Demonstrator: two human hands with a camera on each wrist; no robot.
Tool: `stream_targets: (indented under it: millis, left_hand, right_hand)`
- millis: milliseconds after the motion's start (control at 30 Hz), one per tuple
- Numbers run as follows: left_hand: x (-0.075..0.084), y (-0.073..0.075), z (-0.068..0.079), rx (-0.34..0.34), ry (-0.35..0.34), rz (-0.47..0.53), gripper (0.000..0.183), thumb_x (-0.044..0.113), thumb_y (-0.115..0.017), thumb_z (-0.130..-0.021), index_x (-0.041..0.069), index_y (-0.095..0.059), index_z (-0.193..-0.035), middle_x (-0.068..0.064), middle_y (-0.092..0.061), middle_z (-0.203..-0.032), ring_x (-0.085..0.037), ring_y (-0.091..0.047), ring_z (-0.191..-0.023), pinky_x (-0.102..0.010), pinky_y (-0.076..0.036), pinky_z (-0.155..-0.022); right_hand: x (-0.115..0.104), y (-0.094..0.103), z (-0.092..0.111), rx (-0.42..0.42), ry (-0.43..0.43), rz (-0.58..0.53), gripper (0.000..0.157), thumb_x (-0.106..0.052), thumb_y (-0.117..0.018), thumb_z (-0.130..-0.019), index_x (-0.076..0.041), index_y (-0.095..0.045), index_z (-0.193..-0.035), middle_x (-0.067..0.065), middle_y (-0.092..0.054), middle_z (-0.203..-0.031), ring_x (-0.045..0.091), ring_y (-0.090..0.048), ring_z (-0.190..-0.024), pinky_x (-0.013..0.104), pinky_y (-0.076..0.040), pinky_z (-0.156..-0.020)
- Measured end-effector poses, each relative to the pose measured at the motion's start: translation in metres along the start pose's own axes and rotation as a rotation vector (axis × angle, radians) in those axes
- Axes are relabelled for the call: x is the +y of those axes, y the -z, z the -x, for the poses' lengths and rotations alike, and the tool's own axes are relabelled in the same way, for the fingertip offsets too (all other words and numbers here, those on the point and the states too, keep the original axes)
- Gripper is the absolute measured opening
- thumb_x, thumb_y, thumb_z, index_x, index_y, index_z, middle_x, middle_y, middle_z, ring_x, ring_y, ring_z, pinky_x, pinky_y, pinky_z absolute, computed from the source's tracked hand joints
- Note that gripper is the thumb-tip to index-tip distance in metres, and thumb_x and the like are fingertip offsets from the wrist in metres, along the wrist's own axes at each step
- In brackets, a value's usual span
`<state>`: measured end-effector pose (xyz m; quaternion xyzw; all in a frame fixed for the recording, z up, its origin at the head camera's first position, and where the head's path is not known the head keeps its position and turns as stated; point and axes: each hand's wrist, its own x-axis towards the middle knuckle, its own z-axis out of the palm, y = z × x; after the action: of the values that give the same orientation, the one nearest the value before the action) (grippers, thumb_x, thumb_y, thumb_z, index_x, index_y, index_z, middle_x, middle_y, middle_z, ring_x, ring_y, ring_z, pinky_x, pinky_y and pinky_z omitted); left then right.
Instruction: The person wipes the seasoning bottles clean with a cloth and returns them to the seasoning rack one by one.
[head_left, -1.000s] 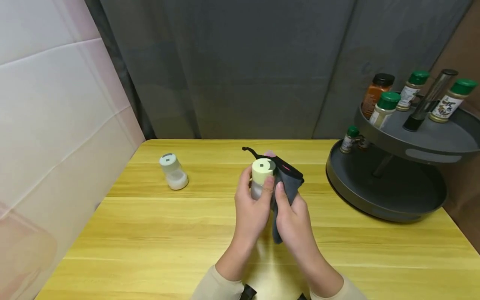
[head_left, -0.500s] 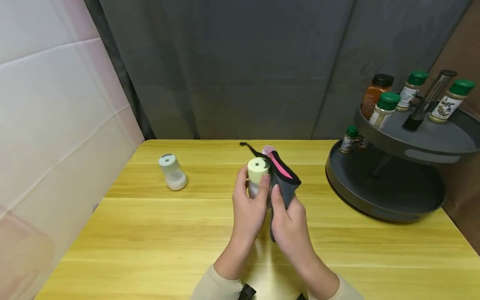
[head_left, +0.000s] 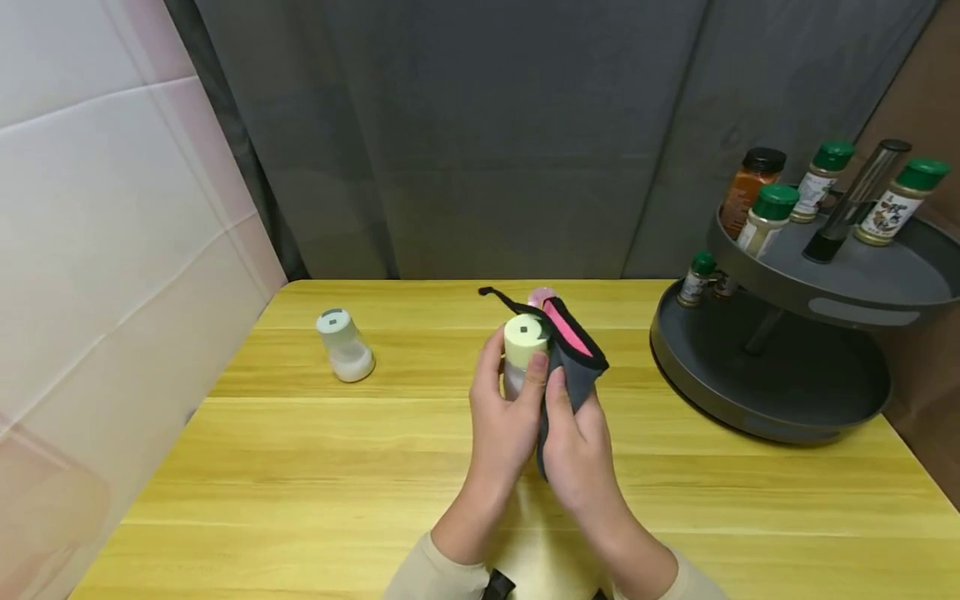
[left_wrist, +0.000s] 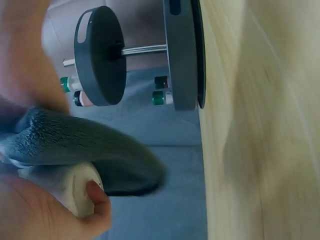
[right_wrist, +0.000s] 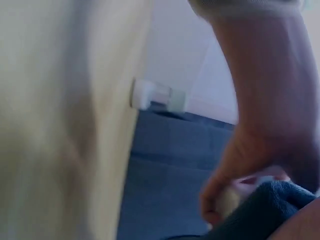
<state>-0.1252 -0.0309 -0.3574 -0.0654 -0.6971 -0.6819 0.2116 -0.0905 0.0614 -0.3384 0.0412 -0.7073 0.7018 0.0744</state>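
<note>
1. Just below center of the head frame: jar (head_left: 523, 340), yellow lid, translucent body, grasped in the person's left hand (head_left: 504, 421); thumb on near side, fingers wrapped round the other.
2. Lower center, just beside it: right hand (head_left: 583, 457) grips gray cloth (head_left: 573, 379), thumb pressed on near face; fingers behind mostly hidden.
3. Cloth touches right side of jar. Black edging, pink lining (head_left: 564, 327) showing at top, black strap (head_left: 506, 300) running up-left behind the lid. Lower end hangs between the hands.
4. Pinkish bit (head_left: 542, 295) behind cloth top, too little showing to tell what.
5. Left wrist view: jar and cloth at lower left, well apart from table (head_left: 300, 475). Right wrist view blurry; cloth at lower right.
6. Left of center: second jar (head_left: 345, 346) upright on table, pale lid, white contents at bottom.
7. Right side: dark two-tier rack (head_left: 810, 383). Upper tier: orange bottle (head_left: 742, 200), black cap; three green-capped bottles (head_left: 896, 204); tall dark tube (head_left: 858, 200). Lower tier: small green-capped bottle (head_left: 697, 280), another partly hidden beside it.
8. Upper frame: gray curtain (head_left: 480, 150). Far left: whitish-pink panel (head_left: 112, 225). Bottom edge: beige sleeves (head_left: 435, 575).
</note>
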Motion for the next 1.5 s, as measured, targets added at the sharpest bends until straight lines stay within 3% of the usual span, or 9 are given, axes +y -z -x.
stream_targets:
  millis: [133, 233, 433, 700, 833, 967, 1067, 1233, 1500]
  left_hand:
    - [0.001, 0.001, -0.002, -0.007, -0.005, -0.011, 0.046, 0.028, -0.073, -0.102, 0.024, -0.062, -0.146, 0.002, -0.067, -0.136, -0.017, -0.058, -0.12, -0.045, -0.045, -0.104]
    - [-0.001, -0.001, 0.001, -0.011, 0.024, -0.047, 0.046, 0.029, -0.074, -0.101, 0.022, -0.063, -0.145, -0.002, -0.066, -0.132, -0.017, -0.058, -0.117, -0.044, -0.047, -0.101]
    - [0.0, -0.002, 0.002, -0.014, 0.047, -0.052, 0.045, 0.028, -0.074, -0.101, 0.019, -0.063, -0.144, -0.003, -0.068, -0.132, -0.018, -0.058, -0.114, -0.044, -0.045, -0.101]
    - [0.002, -0.001, 0.002, -0.005, 0.028, -0.059, 0.045, 0.027, -0.074, -0.101, 0.024, -0.063, -0.145, -0.004, -0.066, -0.131, -0.018, -0.058, -0.113, -0.044, -0.047, -0.099]
    - [-0.002, -0.005, 0.007, -0.02, 0.051, -0.06, 0.046, 0.028, -0.074, -0.101, 0.021, -0.063, -0.145, -0.004, -0.066, -0.13, -0.017, -0.057, -0.114, -0.043, -0.045, -0.103]
    - [-0.003, -0.007, 0.006, -0.016, 0.041, -0.046, 0.046, 0.028, -0.073, -0.102, 0.02, -0.062, -0.146, -0.003, -0.067, -0.132, -0.018, -0.059, -0.116, -0.046, -0.045, -0.106]
    - [-0.002, -0.007, 0.003, -0.006, 0.035, -0.045, 0.046, 0.029, -0.073, -0.102, 0.022, -0.062, -0.147, -0.003, -0.066, -0.133, -0.019, -0.06, -0.119, -0.047, -0.047, -0.106]
    - [-0.001, -0.005, 0.003, 0.009, 0.032, -0.068, 0.048, 0.03, -0.073, -0.102, 0.026, -0.062, -0.149, -0.004, -0.066, -0.133, -0.02, -0.061, -0.118, -0.045, -0.049, -0.099]
    - [-0.001, -0.006, 0.005, 0.003, 0.021, -0.046, 0.044, 0.027, -0.074, -0.101, 0.019, -0.065, -0.143, -0.005, -0.068, -0.13, -0.019, -0.061, -0.12, -0.047, -0.045, -0.109]
  right_hand:
    - [-0.003, 0.005, -0.005, -0.031, -0.133, -0.059, 0.053, -0.042, -0.034, -0.117, -0.011, -0.045, -0.158, 0.011, -0.058, -0.149, 0.022, -0.051, -0.137, 0.033, -0.037, -0.119]
    - [-0.012, 0.009, -0.008, -0.033, -0.13, -0.103, 0.052, -0.041, -0.035, -0.117, -0.012, -0.043, -0.159, 0.007, -0.054, -0.154, 0.019, -0.048, -0.142, 0.04, -0.033, -0.125]
    - [-0.012, 0.008, -0.003, -0.01, 0.001, -0.052, 0.053, -0.036, -0.039, -0.116, -0.01, -0.039, -0.163, 0.008, -0.052, -0.159, 0.02, -0.048, -0.146, 0.014, -0.039, -0.115]
    - [-0.006, 0.014, -0.012, -0.085, -0.248, -0.175, 0.054, -0.044, -0.034, -0.116, -0.009, -0.05, -0.153, 0.007, -0.063, -0.136, 0.015, -0.057, -0.124, 0.026, -0.045, -0.109]
    - [-0.015, 0.016, -0.011, -0.074, -0.122, -0.174, 0.055, -0.043, -0.034, -0.116, -0.012, -0.038, -0.162, 0.003, -0.05, -0.158, 0.016, -0.045, -0.146, 0.037, -0.033, -0.126]
    - [-0.013, 0.013, -0.009, -0.046, -0.048, -0.14, 0.056, -0.042, -0.035, -0.116, -0.012, -0.037, -0.163, 0.007, -0.05, -0.16, 0.018, -0.046, -0.147, 0.025, -0.038, -0.122]
    - [-0.006, 0.011, -0.01, -0.037, -0.123, -0.114, 0.055, -0.043, -0.034, -0.116, -0.01, -0.044, -0.159, 0.01, -0.059, -0.148, 0.016, -0.055, -0.133, 0.016, -0.045, -0.107]
    - [-0.01, 0.014, -0.017, -0.063, -0.286, -0.181, 0.055, -0.047, -0.032, -0.116, -0.009, -0.052, -0.151, 0.005, -0.063, -0.13, 0.014, -0.057, -0.118, 0.024, -0.045, -0.103]
    - [-0.017, 0.007, -0.01, 0.015, 0.057, -0.091, 0.051, -0.035, -0.038, -0.116, -0.007, -0.042, -0.159, 0.015, -0.058, -0.149, 0.024, -0.053, -0.135, 0.023, -0.042, -0.115]
